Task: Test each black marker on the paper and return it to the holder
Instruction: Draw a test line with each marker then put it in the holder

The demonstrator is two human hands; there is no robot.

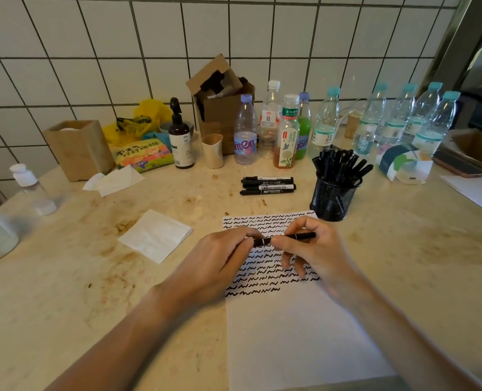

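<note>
Slim black marker (286, 238), held level above the squiggle-covered near half of the white paper sheet (296, 334), cap end gripped in the curled left hand (220, 255), barrel pinched by the right hand (313, 249). Could not tell whether cap coming off or going on; seam between the two grips hidden by fingertips. Best handled with a straight pull or push along the barrel, no twisting, tip kept off the skin. If uncapping: short wavy stroke wanted on the bare white strip just below the last row of marks. If capping: pressed fully home before the drop. Farther right, black wire-mesh holder (334, 198), already crowded with markers, so a vertical entry into a gap likely safest. Left of it, three loose markers (268, 186) lying flat on the stained beige stone counter (65, 292), presumably awaiting their turn.
</note>
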